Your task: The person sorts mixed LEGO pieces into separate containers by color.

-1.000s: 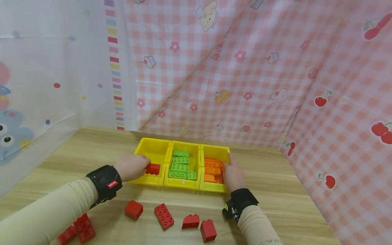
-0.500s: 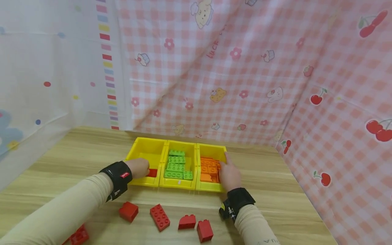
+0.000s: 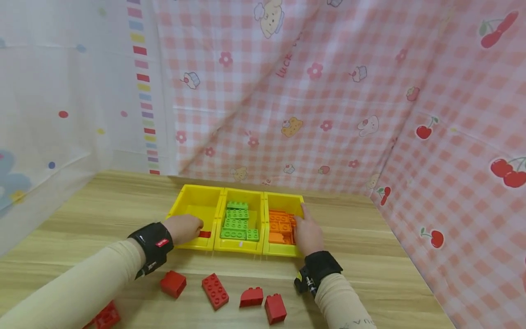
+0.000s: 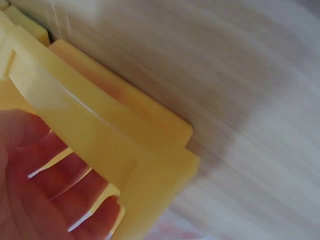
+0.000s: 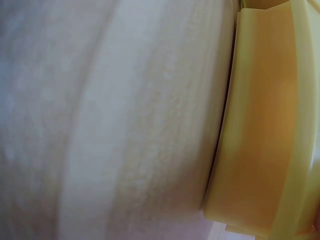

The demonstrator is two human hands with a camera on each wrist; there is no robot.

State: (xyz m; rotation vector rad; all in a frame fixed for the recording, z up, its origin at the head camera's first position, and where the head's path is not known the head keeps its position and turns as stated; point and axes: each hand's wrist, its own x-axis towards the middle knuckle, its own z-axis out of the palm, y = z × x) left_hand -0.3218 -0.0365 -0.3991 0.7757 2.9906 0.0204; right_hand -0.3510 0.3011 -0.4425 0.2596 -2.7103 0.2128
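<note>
Three joined yellow bins (image 3: 243, 191) stand on the table. My left hand (image 3: 184, 228) is inside the left bin, beside a red building brick (image 3: 204, 234) at its front end, partly hidden by the hand. In the left wrist view the fingers (image 4: 65, 172) hang apart and loosely bent, with nothing between them and the thumb. At the right bin, my right hand (image 3: 309, 234) grips the outer side wall, thumb inside near the orange building bricks (image 3: 280, 226). The right wrist view shows mostly that bin's outer wall (image 5: 260, 125).
Green building bricks (image 3: 236, 224) fill part of the middle bin. In front lie red bricks: a square one (image 3: 173, 284), a long one (image 3: 215, 291), a curved one (image 3: 251, 297), a tall one (image 3: 275, 309) and more (image 3: 107, 316) by the left sleeve. A checked cloth (image 3: 246, 91) hangs behind.
My left hand lowered the red brick into the left bin, let it go and drew back slightly left; the brick now sits lower. My right hand has kept its hold on the right bin.
</note>
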